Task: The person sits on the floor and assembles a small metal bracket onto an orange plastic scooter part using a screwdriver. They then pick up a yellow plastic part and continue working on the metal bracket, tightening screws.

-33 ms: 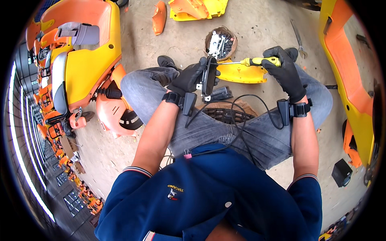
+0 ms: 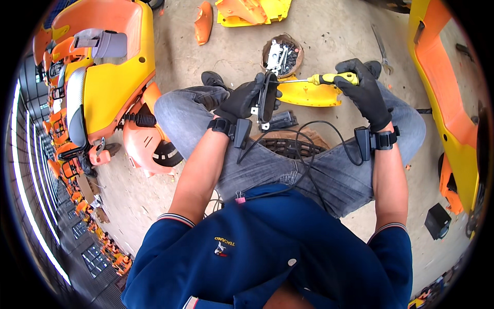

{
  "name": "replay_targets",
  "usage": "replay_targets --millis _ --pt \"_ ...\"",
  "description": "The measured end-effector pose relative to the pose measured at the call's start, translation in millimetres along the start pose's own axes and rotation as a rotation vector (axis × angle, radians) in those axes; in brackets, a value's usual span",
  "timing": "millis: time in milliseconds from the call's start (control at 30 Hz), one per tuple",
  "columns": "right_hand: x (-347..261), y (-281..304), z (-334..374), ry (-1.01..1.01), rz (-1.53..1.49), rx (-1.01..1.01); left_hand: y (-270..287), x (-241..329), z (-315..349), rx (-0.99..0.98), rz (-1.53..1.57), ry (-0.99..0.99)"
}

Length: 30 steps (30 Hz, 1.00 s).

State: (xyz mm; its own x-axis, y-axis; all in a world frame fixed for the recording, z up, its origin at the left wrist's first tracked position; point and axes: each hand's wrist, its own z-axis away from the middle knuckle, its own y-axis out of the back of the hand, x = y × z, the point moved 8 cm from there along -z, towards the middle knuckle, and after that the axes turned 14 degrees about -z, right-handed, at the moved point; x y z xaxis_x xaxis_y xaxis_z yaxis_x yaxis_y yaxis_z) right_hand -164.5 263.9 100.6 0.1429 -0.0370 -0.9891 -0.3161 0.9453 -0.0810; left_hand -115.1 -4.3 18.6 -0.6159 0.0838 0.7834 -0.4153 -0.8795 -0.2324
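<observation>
My left hand [image 2: 238,101], in a black glove, grips a long oval black part [image 2: 266,98] and keeps it upright above my lap. Small bright metal tabs stick out near its lower end. In my right hand [image 2: 364,95], also gloved in black, is a yellow-and-black screwdriver [image 2: 327,79]. Its shaft points left and its tip meets the side of the black part near the top; the exact contact spot is too small to make out. Behind and below the shaft lies a curved yellow plastic panel [image 2: 309,94]. Another dark oblong part [image 2: 282,121] rests between my knees.
A round container [image 2: 267,53] of metal hardware stands ahead. A wrench [image 2: 382,49] lies ahead right. Large yellow-orange body shells [image 2: 117,103] flank me on both sides. A looping black cable [image 2: 337,131] hangs between my wrists. A black box [image 2: 437,221] sits at right.
</observation>
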Motion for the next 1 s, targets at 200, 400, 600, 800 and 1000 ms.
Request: replay_targets --millis 200,400,600,800,1000 --pt "17 -1 6 -0.345 -0.027 0.098 3 -13 -6 -0.037 0.01 -0.023" --pt "31 6 8 -0.41 -0.034 0.059 5 -6 -8 -0.019 0.095 -0.119" --pt "42 6 1 -0.228 -0.079 -0.002 7 -5 -7 -0.014 0.116 -0.131" --pt "29 10 0 -0.169 -0.177 0.232 3 0 -6 0.001 0.072 -0.119" --pt "42 5 6 -0.538 -0.087 0.16 6 -1 -6 0.058 0.023 -0.101"
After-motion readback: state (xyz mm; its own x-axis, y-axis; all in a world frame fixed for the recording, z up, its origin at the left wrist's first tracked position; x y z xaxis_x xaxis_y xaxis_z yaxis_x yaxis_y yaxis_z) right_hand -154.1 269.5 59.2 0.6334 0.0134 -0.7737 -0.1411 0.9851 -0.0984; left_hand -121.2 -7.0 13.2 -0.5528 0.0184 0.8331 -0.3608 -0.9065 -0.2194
